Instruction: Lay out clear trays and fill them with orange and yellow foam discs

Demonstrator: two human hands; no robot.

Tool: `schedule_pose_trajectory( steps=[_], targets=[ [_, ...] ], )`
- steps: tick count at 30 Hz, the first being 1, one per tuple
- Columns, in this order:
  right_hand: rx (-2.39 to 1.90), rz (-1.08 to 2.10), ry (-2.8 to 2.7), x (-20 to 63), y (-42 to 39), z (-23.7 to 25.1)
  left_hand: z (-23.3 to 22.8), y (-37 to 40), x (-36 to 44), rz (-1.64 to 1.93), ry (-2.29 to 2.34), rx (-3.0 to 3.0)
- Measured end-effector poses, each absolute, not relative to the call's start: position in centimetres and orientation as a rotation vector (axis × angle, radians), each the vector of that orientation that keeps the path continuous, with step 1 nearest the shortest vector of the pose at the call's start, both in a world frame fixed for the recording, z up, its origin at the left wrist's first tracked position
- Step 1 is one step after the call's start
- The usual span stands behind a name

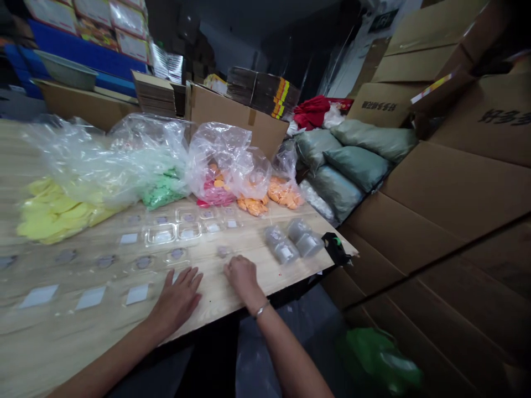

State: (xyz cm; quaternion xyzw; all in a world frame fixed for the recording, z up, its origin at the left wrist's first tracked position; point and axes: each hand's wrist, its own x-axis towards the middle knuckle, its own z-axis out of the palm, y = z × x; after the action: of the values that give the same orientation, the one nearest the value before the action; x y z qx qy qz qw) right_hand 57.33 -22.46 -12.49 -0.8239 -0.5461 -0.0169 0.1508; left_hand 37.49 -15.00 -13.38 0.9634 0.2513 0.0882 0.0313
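Observation:
My left hand point(176, 301) lies low over the table with its fingers stretched out, partly covering a white label point(176, 277) on a clear plastic container. My right hand point(243, 276) is closed, with its fingers curled under; whatever they hold is hidden. Just beyond its fingertips is a small, blurred clear piece point(224, 251). Rows of open clear plastic containers point(160, 236) spread leftward across the table, with white or greyish labels in them. To the right of my right hand stand stacks of clear containers point(282, 246).
Plastic bags of yellow pieces point(53, 213), green pieces point(164, 188), pink pieces point(215, 193) and orange pieces point(284, 193) line the table's back. A black tape dispenser point(336, 249) sits at the right corner. Cardboard boxes point(456, 188) rise on the right, beside stuffed sacks point(357, 160).

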Motion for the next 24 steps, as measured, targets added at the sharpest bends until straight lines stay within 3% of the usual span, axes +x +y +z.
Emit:
schedule_pose_trajectory(
  steps=[3,7,12,16,19,22,24],
  targets=[
    [-2.24,0.019,-1.508,57.7,-22.3,-12.4,-12.7,-14.7,36.8,0.208,0.802,2.979],
    [-2.415,-0.154,-1.138,67.3,-25.8,-10.2,-12.1,-14.0,36.0,0.212,0.875,2.957],
    [-2.543,0.167,-1.064,75.3,-29.7,-10.5,-12.0,-15.4,40.1,0.258,0.613,2.865],
    [-2.522,0.139,-1.066,75.4,-30.2,-10.7,-12.7,-15.9,42.9,0.242,0.455,2.913],
    [-2.534,-0.074,-0.983,74.4,-29.9,-9.5,-13.5,-14.9,42.5,0.255,0.476,2.936],
    [-2.521,-0.359,-1.041,70.9,-28.4,-9.1,-14.4,-13.6,41.3,0.265,0.426,2.938],
    [-2.534,-0.317,-1.23,67.0,-26.4,-10.0,-15.1,-12.9,40.7,0.273,0.378,2.944]
  ],
)
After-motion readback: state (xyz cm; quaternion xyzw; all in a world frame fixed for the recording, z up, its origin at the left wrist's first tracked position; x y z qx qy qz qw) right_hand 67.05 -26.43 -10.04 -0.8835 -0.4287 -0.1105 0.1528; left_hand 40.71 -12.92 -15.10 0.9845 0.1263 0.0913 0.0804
